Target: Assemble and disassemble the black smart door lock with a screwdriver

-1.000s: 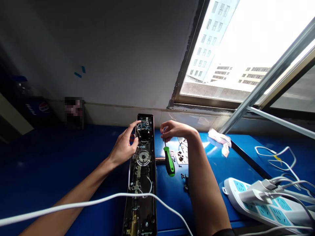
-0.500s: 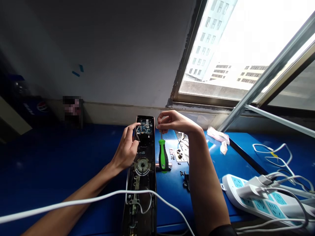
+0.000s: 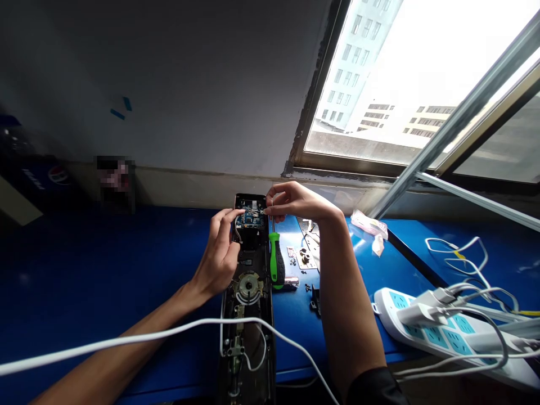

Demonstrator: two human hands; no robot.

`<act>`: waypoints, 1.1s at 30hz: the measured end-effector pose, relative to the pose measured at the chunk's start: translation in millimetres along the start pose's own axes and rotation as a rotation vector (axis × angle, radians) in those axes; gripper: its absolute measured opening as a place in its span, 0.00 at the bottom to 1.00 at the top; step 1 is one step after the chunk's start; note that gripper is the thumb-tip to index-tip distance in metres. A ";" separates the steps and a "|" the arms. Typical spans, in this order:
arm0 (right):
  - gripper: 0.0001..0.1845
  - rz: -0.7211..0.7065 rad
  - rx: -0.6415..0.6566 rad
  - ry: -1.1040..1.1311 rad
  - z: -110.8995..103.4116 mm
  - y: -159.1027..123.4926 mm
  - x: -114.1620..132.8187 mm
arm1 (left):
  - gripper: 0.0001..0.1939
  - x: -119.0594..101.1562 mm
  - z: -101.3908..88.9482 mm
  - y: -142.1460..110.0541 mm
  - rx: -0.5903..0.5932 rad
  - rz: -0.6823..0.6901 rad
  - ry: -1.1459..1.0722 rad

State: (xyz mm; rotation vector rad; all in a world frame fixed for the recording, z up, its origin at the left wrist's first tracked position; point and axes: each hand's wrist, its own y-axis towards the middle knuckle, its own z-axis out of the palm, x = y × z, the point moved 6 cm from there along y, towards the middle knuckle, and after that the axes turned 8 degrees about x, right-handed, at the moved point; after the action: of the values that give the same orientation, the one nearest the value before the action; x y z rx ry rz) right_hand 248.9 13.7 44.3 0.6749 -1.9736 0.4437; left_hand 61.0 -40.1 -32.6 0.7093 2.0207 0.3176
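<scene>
A long black housing, like a smart door lock with its inside exposed (image 3: pixel 253 360), lies lengthwise in front of me. At its far end is a blue circuit board (image 3: pixel 248 221) with thin wires. My left hand (image 3: pixel 218 253) rests along its left edge, index fingertip at the wires on the board, thumb lower down near a loose cable, thumb and index apart. Right of the board, my right hand (image 3: pixel 286 201) pinches the metal shaft of a screwdriver (image 3: pixel 276 261). The green and black handle hangs down, and the shaft's tip is hidden by the fingers.
Small screws (image 3: pixel 293 261) and metal plates (image 3: pixel 306 257) lie on the blue table (image 3: pixel 169 270) beyond the screwdriver. A white power strip (image 3: pixel 426 332) with plugs stands at the right. A white cable (image 3: pixel 189 322) crosses in front, over the housing. The wall and window close off the back.
The view has shifted slightly, so the scene sits a little higher. My right hand is closer to the board with the screwdriver. My left hand keeps about the same place on the housing.
</scene>
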 end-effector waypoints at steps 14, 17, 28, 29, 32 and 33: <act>0.19 -0.053 -0.120 0.127 -2.0 5.7 3.9 | 0.27 -36.2 -7.9 -2.7 0.034 0.419 0.325; 0.20 -0.001 -0.139 0.175 0.4 9.9 0.1 | 0.23 -41.9 -5.8 -3.8 0.118 0.538 0.340; 0.19 -0.087 0.083 -0.061 21.8 0.0 23.7 | 0.16 -39.9 -13.0 -1.0 0.091 0.606 0.413; 0.15 -0.062 0.079 -0.077 21.5 -2.2 24.1 | 0.15 -39.2 -13.0 0.0 0.082 0.606 0.423; 0.16 0.015 0.166 -0.100 24.1 -8.8 22.3 | 0.15 -37.3 -11.7 4.1 0.071 0.609 0.454; 0.18 0.042 0.208 -0.097 25.0 -11.4 20.7 | 0.14 -37.0 -10.7 5.9 0.077 0.611 0.463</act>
State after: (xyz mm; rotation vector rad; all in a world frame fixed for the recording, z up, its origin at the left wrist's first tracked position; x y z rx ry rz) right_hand 231.2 -14.8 51.2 0.7993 -2.0538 0.6599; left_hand 68.5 -56.9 1.8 1.4047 2.2048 0.8233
